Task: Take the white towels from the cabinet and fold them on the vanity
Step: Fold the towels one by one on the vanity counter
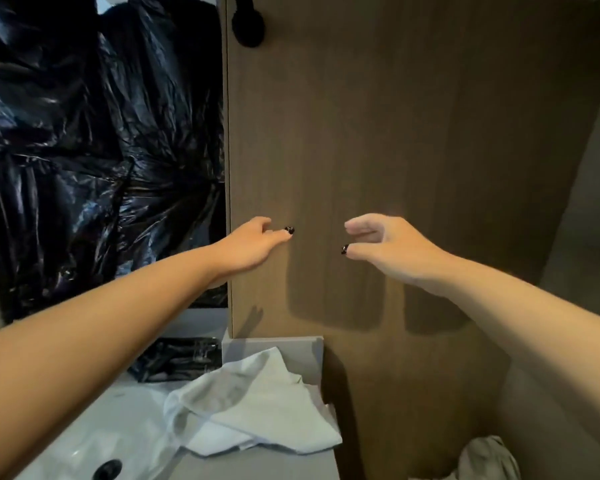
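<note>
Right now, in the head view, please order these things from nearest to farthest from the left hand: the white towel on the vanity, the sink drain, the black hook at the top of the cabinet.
From the left hand:
1. White towel, below it on the vanity.
2. Black hook, above it, at the cabinet's top edge.
3. Sink drain, far below, to the left.

No text, label, brand, number or sign can be read anywhere in the view. Nothing legible is carried by any surface shown.
</note>
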Action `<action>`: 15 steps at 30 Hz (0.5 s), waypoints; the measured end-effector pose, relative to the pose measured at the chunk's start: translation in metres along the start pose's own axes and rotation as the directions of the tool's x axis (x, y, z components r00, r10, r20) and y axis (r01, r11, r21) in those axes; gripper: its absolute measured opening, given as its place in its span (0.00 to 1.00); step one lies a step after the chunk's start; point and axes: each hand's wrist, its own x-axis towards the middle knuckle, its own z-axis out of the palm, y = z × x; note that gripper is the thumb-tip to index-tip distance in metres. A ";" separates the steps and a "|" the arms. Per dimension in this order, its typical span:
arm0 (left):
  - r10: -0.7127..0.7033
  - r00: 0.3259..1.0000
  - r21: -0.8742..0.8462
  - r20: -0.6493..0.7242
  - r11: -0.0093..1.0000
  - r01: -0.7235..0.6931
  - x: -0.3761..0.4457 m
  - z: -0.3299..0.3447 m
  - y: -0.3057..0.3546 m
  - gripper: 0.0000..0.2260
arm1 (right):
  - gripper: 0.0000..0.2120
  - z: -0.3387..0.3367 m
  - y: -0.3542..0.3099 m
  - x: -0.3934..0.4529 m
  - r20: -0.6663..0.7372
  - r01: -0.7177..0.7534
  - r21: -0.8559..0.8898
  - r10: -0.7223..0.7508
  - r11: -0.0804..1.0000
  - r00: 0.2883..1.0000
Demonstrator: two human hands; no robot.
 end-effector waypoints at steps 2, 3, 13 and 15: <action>-0.012 0.998 0.013 0.062 1.000 0.011 -0.004 0.007 -0.032 0.35 | 0.23 0.037 0.020 -0.004 0.043 -0.002 -0.095 0.006 0.995 0.999; -0.020 0.995 0.023 0.096 1.000 0.018 -0.006 0.010 -0.049 0.36 | 0.24 0.056 0.028 -0.006 0.064 -0.009 -0.123 0.017 0.992 0.998; -0.170 0.943 0.145 0.285 0.981 0.133 -0.020 0.046 -0.240 0.32 | 0.21 0.211 0.080 0.005 0.192 -0.145 -0.157 0.174 0.977 0.966; -0.179 0.939 0.185 0.293 0.974 0.127 -0.020 0.055 -0.274 0.27 | 0.21 0.229 0.087 0.010 0.210 -0.216 -0.133 0.241 0.967 0.948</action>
